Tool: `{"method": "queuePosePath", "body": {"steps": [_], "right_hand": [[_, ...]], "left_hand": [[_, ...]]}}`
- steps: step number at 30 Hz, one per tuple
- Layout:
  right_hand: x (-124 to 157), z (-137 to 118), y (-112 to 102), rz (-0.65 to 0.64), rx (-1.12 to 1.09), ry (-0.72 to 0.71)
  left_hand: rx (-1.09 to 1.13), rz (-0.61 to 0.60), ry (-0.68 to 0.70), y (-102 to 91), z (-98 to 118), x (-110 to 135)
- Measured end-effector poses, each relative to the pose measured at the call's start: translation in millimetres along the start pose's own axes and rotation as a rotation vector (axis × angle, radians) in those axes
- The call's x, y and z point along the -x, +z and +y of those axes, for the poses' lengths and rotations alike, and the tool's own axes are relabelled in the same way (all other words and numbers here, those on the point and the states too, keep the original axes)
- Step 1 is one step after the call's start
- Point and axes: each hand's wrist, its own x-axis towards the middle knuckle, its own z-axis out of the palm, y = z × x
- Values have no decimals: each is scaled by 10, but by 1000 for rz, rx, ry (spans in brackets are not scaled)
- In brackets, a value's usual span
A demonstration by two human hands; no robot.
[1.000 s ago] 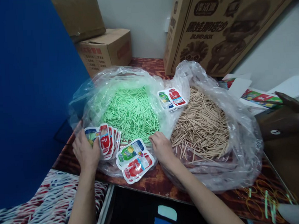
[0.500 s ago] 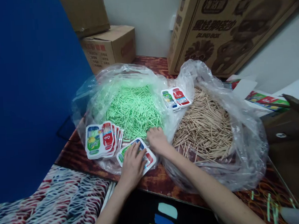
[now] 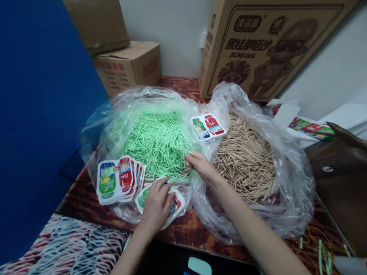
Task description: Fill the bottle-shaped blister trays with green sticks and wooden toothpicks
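My left hand (image 3: 156, 203) lies over a white-edged card with printed drink jars (image 3: 177, 204), its fingers spread across the top and covering much of the print. Close by on the right, my right hand (image 3: 199, 164) has its fingertips pinched together at the lower right edge of a heap of thin green sticks (image 3: 157, 141). A bit of green shows at those fingertips; how many sticks they hold is hidden. To the left of my left hand, a fanned stack of similar green and red cards (image 3: 114, 181) rests on the plastic.
A clear plastic bag (image 3: 100, 130) spreads around the green sticks. Another bag (image 3: 293, 176) holds brown sticks (image 3: 247, 158). Two-jar cards (image 3: 208, 127) lie between the heaps. Cardboard boxes (image 3: 146, 65) and a large printed box (image 3: 258, 45) stand behind; a blue panel (image 3: 36, 121) borders the left.
My right hand has drawn slightly back from the green heap, its fingertips now pinched in view. My left hand stays on the card. The whole view has shifted a little.
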Motion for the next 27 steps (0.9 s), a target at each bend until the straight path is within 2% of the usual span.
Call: {"method": "queuePosePath", "body": {"steps": [3, 6, 9, 12, 16, 19, 22, 27], "right_hand": [[12, -80, -55, -21, -186, 76], [68, -104, -85, -118, -388, 206], [156, -48, -75, -188, -538, 289], [243, 50, -37, -193, -605, 339], [369, 169, 50, -266, -636, 383], [478, 228, 123, -325, -662, 412], [584, 259, 162, -308, -674, 414], [657, 302, 164, -272, -690, 438]], "left_hand": [[171, 5, -92, 2, 88, -208], [466, 12, -262, 72, 133, -433], [850, 14, -437, 178, 142, -639], [1053, 68, -556, 265, 151, -789], [1139, 106, -647, 315, 210, -873], [1156, 1, -673, 324, 259, -862], [1119, -87, -710, 330, 272, -818], [1104, -64, -709, 341, 276, -741]]}}
